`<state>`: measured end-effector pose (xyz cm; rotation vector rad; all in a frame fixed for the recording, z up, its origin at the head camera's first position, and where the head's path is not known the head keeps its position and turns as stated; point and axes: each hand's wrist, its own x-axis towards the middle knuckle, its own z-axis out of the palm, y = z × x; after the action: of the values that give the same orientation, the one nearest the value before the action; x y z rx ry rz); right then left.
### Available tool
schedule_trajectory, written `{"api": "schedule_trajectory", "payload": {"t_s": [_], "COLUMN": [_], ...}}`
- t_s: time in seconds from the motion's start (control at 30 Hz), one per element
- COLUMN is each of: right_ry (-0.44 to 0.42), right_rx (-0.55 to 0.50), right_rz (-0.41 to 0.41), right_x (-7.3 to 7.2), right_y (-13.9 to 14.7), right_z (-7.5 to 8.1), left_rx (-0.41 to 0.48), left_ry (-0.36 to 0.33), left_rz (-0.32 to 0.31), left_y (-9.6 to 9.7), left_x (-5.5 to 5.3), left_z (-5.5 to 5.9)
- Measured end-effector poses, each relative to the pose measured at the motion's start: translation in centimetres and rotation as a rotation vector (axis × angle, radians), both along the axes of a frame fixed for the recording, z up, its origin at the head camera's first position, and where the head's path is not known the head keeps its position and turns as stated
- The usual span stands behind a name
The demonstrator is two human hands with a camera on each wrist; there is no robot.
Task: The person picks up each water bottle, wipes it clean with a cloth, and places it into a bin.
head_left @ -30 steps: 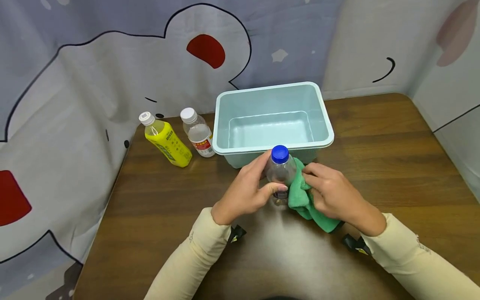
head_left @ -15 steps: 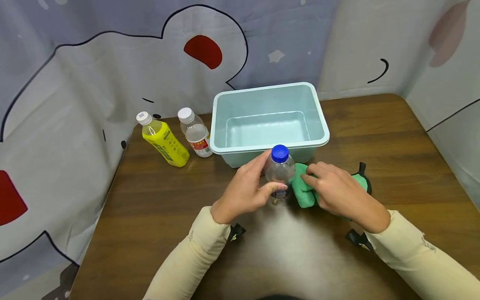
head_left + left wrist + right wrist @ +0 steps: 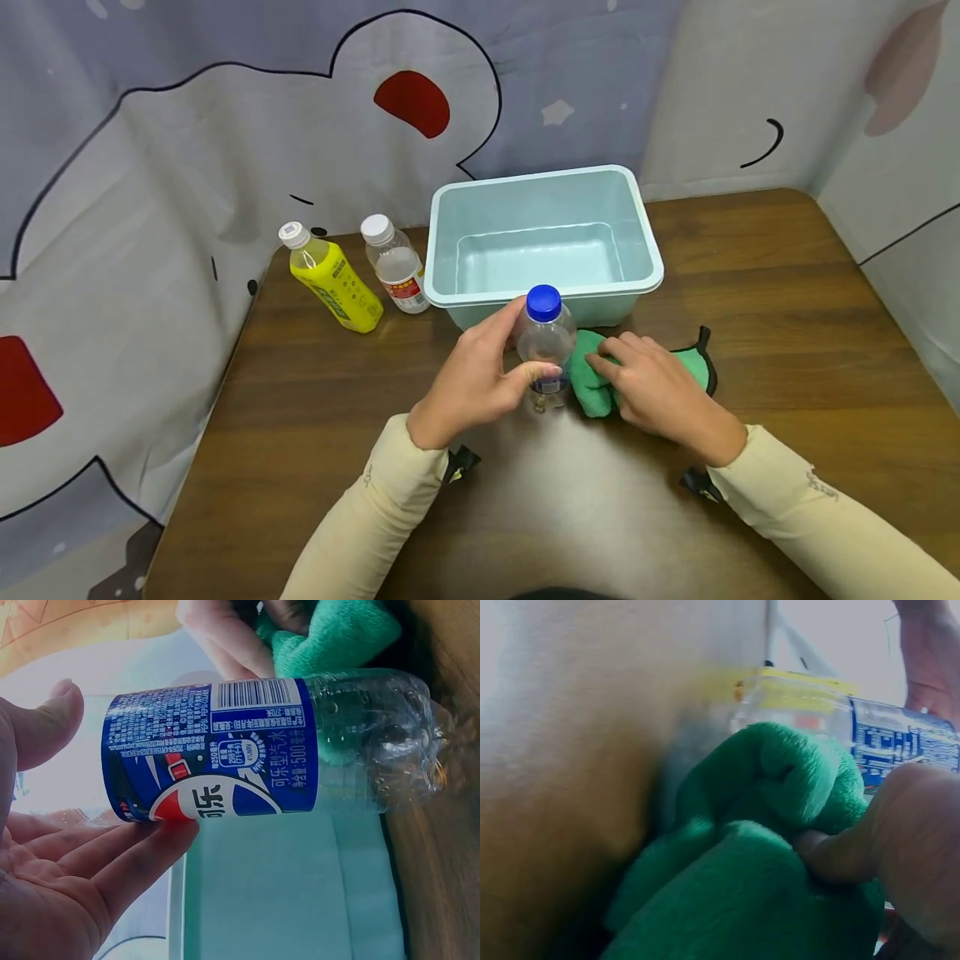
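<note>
My left hand (image 3: 477,371) holds a clear plastic cola bottle (image 3: 546,343) upright, thumb on the near side and fingers round the back. The bottle has a blue cap and, in the left wrist view, a blue label (image 3: 210,750) with a barcode. Its base is close to the tabletop; whether it touches cannot be told. A bunched green cloth (image 3: 757,847) with black edging is gripped in my right hand (image 3: 660,392). The cloth lies against or right beside the bottle's lower right side. Part of it is hidden under the right hand.
A pale blue-green plastic bin (image 3: 540,296) stands just behind the bottle. Left of it are a white-capped clear bottle (image 3: 397,267) and a yellow-labelled bottle (image 3: 337,283). The wooden table (image 3: 315,467) meets a printed curtain (image 3: 225,167) behind and at the sides.
The loose end of the cloth has swung from in front of my right hand to its far right side. Both hands and the bottle have shifted slightly left.
</note>
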<state>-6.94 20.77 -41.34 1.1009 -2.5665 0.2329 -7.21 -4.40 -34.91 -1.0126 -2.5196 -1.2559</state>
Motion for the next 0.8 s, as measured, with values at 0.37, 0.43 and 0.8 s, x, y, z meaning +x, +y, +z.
{"api": "schedule_trajectory", "payload": {"t_s": [0.37,0.43,0.8], "right_ry": [-0.172,-0.217,-0.275], "right_rx": [0.028,0.058,0.096], "right_rz": [-0.054,-0.063,-0.053], "right_x": [0.2,0.2,0.3], "right_y": [0.2,0.2,0.3], "right_z": [-1.9,-2.1,-2.9], "left_rx": [-0.009,-0.008,-0.017], "left_ry": [-0.007,-0.003,0.002], "left_rz": [0.03,0.033,0.031], "left_y": [-0.6,-0.8,-1.1], "left_x": [0.1,0.0,0.0], "left_z": [0.3,0.4,0.6]}}
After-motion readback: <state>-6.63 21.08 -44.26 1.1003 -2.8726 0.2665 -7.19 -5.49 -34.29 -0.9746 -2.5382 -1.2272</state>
